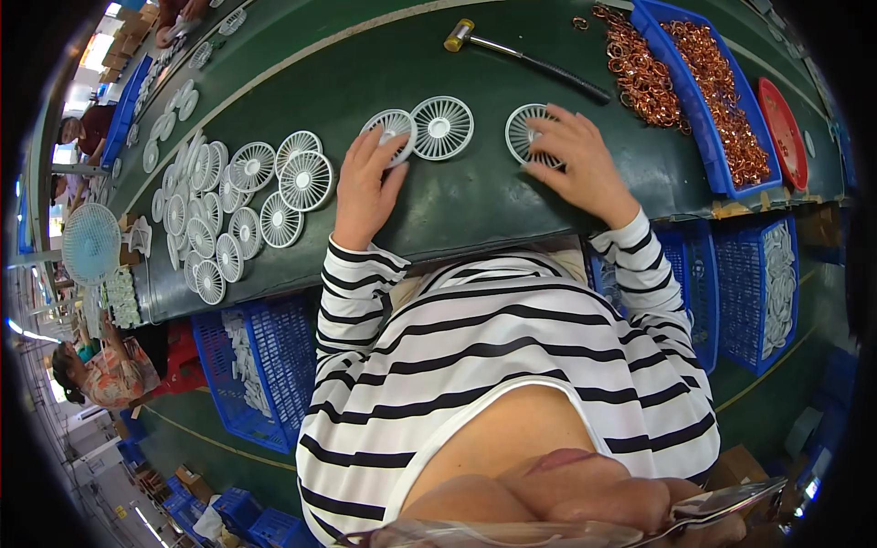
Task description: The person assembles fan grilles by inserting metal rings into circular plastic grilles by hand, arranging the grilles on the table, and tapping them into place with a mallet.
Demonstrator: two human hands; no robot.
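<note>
White slotted discs [442, 128], left fingers [369, 149] half-curled on one, right fingers [559, 134] parted over another, both grips unclear

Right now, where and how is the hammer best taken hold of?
Probably by the middle of its dark grip, with the right hand coming from the near side. The hammer lies on the green table, its slim grip slanting toward the person's right, nearer that hand, while the yellow head lies farther left.
</note>
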